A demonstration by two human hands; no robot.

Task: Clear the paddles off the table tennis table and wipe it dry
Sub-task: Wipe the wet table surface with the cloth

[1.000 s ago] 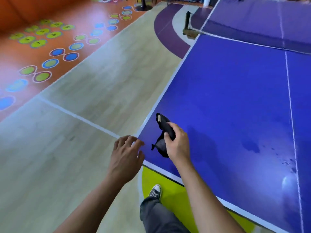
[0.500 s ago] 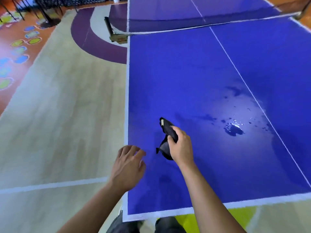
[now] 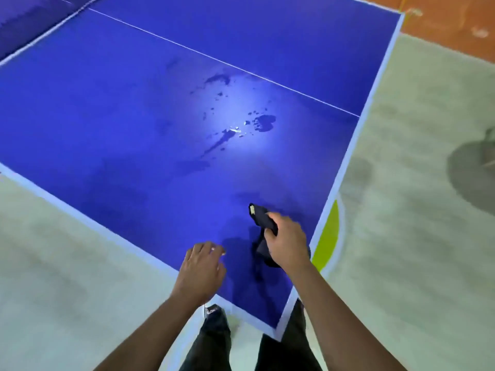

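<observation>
While the right hand [image 3: 288, 243] keeps a closed grip on a dark cloth [image 3: 261, 218] at lower centre, left hand [image 3: 202, 269] hovers open, empty. Water spots [image 3: 263, 123] mid-frame on blue counter [image 3: 107, 124].

- The pale grey-beige floor with a faint wood grain [image 3: 417, 236] fills the left and the right side of the view.
- An orange-brown floor area [image 3: 450, 20] lies at the top right corner, bordered by the pale part.
- A curved lime-green floor marking with a pale edge [image 3: 328, 234] shows at the right, close to the near corner.
- A dark grey, blurred shadow patch [image 3: 471, 172] lies on the floor at the far right edge.
- A bright overhead light gives a white glare reflection [image 3: 235, 116] in the middle of the view.
</observation>
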